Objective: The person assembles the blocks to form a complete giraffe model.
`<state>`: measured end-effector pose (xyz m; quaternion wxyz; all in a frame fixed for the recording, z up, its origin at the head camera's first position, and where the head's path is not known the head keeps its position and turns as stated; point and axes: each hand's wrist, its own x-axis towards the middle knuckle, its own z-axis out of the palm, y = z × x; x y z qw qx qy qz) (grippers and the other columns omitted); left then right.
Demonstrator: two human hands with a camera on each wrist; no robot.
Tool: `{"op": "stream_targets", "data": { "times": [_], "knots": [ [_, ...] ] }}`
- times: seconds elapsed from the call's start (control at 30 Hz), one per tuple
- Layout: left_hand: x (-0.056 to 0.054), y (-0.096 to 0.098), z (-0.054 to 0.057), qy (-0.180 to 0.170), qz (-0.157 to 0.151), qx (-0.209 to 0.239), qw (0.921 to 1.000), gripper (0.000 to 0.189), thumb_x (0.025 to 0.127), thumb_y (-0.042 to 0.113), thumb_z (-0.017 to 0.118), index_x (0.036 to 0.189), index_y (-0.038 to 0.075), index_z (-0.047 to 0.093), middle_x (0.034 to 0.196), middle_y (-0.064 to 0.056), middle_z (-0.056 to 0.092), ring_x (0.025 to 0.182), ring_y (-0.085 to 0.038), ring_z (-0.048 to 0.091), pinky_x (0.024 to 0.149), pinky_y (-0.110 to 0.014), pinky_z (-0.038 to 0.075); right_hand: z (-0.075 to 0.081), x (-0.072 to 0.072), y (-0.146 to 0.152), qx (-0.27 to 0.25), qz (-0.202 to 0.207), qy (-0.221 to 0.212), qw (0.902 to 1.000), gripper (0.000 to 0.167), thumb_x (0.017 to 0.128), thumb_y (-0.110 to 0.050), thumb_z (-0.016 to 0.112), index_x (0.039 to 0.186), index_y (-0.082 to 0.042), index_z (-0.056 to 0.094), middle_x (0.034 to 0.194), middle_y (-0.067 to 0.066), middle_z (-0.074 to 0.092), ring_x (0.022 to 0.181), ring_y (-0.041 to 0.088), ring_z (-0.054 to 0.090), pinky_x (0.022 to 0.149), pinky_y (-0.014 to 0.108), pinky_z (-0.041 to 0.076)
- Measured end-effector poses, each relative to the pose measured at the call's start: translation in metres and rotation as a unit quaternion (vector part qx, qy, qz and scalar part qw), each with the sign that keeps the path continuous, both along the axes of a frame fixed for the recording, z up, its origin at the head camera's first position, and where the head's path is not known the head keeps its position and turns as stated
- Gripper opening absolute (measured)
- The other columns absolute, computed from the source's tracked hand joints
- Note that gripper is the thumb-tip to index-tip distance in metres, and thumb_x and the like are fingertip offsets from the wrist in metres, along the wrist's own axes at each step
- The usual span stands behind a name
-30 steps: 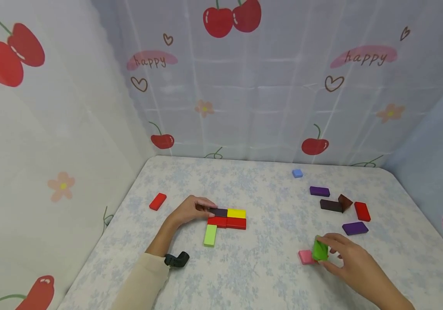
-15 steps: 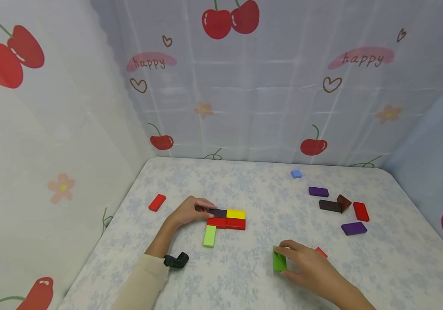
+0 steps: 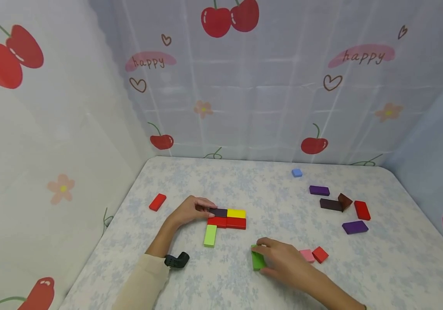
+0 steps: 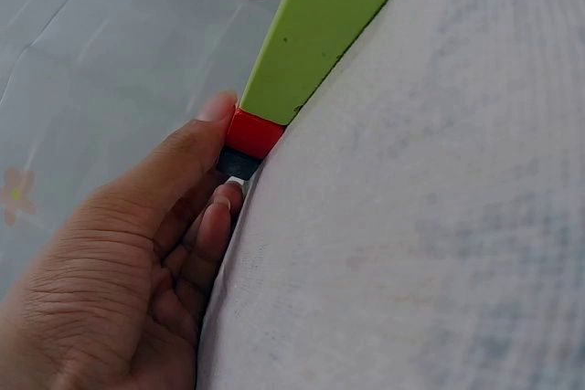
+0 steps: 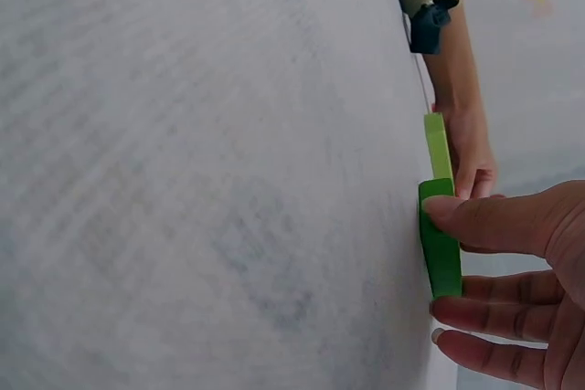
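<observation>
My left hand (image 3: 191, 211) pinches the left end of a black block (image 3: 219, 212) between thumb and fingers. To its right lies a yellow block (image 3: 237, 213); two red blocks (image 3: 236, 223) form the row in front. From the left red block a light green block (image 3: 210, 236) extends toward me. In the left wrist view my thumb is at the edge of the black and red blocks. My right hand (image 3: 288, 263) grips a darker green block (image 3: 258, 261) by its ends, close over the table, apart from the grouped blocks; part of it is hidden by my fingers.
A pink block (image 3: 307, 255) and a small red block (image 3: 320, 255) lie right of my right hand. Farther right are two purple blocks (image 3: 355, 227), a dark block (image 3: 330, 205), a brown wedge (image 3: 344, 202) and a red block (image 3: 362, 210). A blue block (image 3: 296, 173) lies at the back.
My right hand has carried the green block leftward toward the grouped blocks, uncovering the pink and small red blocks. My left hand has stayed in place.
</observation>
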<state>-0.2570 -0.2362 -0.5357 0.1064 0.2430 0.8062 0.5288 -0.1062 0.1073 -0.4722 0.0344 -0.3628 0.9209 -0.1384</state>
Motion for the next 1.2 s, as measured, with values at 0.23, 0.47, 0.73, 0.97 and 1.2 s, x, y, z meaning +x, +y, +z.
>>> {"op": "stream_targets", "data": {
  "times": [0.23,0.47,0.73,0.97,1.2],
  "knots": [
    [0.001,0.0,0.002,-0.003,0.0,-0.001,1.0,0.029,0.086,0.012,0.083,0.114,0.016,0.08,0.113,0.0,0.073,0.085,-0.018,0.06,0.071,-0.025,0.05,-0.003,0.002,0.003,-0.006,-0.017,-0.013,0.9997,0.048,0.08,-0.027,0.088,0.125,-0.016,0.074,0.123,0.006,0.063,0.092,0.015,0.065,0.071,0.03,0.056],
    [0.0,-0.001,0.003,0.004,0.001,-0.006,1.0,0.029,0.086,0.013,0.083,0.115,0.016,0.08,0.113,-0.001,0.073,0.085,-0.018,0.06,0.07,-0.024,0.049,-0.003,0.003,0.005,-0.02,-0.014,-0.024,0.9994,0.04,0.084,-0.018,0.084,0.122,-0.014,0.076,0.107,-0.002,0.068,0.088,0.007,0.059,0.072,0.026,0.054],
    [-0.001,-0.001,0.0,0.006,-0.006,0.0,1.0,0.03,0.086,0.014,0.083,0.115,0.015,0.08,0.114,-0.001,0.073,0.081,-0.017,0.058,0.068,-0.024,0.048,-0.002,-0.005,-0.012,-0.027,0.001,-0.034,0.9991,0.039,0.084,-0.016,0.084,0.123,-0.009,0.075,0.102,-0.001,0.068,0.08,0.003,0.053,0.069,0.023,0.05],
    [-0.001,-0.001,0.0,0.005,-0.004,0.001,1.0,0.029,0.086,0.015,0.083,0.114,0.017,0.08,0.113,0.0,0.073,0.085,-0.019,0.059,0.068,-0.025,0.048,-0.004,-0.019,-0.028,-0.028,-0.015,-0.047,0.9984,0.04,0.086,-0.016,0.083,0.125,-0.009,0.074,0.103,0.0,0.07,0.081,0.005,0.056,0.072,0.024,0.052],
    [-0.001,-0.001,0.002,0.002,-0.005,0.001,1.0,0.029,0.086,0.013,0.083,0.114,0.017,0.08,0.112,0.0,0.073,0.084,-0.018,0.06,0.071,-0.026,0.05,-0.006,-0.027,-0.034,-0.043,-0.027,-0.035,0.9981,0.041,0.086,-0.014,0.082,0.125,-0.007,0.073,0.104,0.003,0.071,0.079,0.007,0.057,0.068,0.024,0.051]
  ]
}}
